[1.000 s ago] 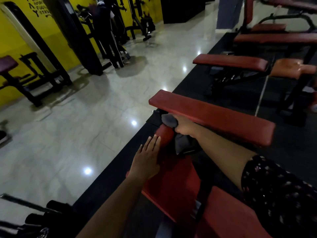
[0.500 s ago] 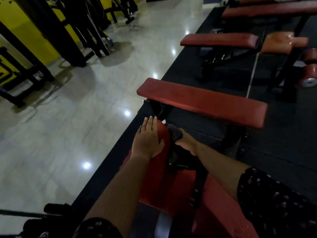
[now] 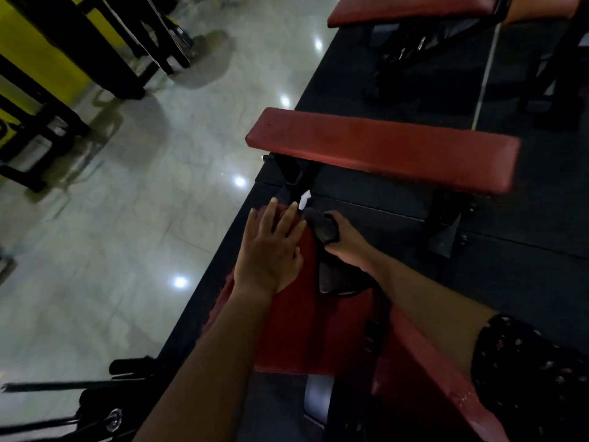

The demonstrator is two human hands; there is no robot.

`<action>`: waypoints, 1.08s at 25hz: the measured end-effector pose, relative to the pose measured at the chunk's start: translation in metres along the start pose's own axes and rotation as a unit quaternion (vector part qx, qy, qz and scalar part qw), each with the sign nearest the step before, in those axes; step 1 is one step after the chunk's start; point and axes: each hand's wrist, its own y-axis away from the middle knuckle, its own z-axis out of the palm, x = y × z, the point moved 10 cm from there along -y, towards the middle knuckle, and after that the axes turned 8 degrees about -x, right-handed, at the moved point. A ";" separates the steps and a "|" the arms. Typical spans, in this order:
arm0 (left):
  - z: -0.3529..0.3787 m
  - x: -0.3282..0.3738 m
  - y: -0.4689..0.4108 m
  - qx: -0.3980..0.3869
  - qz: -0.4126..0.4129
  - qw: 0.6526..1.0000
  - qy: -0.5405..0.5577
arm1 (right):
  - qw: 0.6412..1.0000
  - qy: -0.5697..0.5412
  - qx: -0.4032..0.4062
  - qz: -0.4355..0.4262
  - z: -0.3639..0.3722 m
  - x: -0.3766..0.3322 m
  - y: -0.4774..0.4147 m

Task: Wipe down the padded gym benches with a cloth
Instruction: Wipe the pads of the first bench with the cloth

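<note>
Dim gym, glossy tile floor [image 3: 127, 218] beside black matting. Left hand [image 3: 271, 250] laid flat, fingers spread, on red bench pad [image 3: 306, 330] far end; dark cloth [image 3: 323, 229] clenched in right hand [image 3: 347, 244] at pad's rt edge. Cloth could be snagged on frame, edge missed.

A: Your left hand [image 3: 271, 250] lies flat, fingers spread, on the near red bench pad [image 3: 306, 317].

B: And your right hand [image 3: 345, 242] is closed around the dark cloth [image 3: 323, 229], at the pad's right edge. Second bench [image 3: 382, 148] sits just beyond.
</note>
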 end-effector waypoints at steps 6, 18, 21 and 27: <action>0.010 0.004 -0.009 -0.078 -0.016 0.995 -0.054 | 0.998 0.049 -0.010 0.049 0.001 0.022 -0.009; 0.011 0.023 -0.005 -0.085 0.124 0.984 -0.095 | 0.996 -0.023 0.008 0.082 0.026 0.136 -0.034; 0.009 0.025 -0.007 -0.115 0.108 0.982 -0.100 | 0.993 0.026 -0.005 0.117 0.009 0.089 -0.022; 0.019 0.023 -0.010 -0.135 0.084 0.977 -0.141 | 0.994 -0.101 -0.040 0.015 0.015 0.071 -0.006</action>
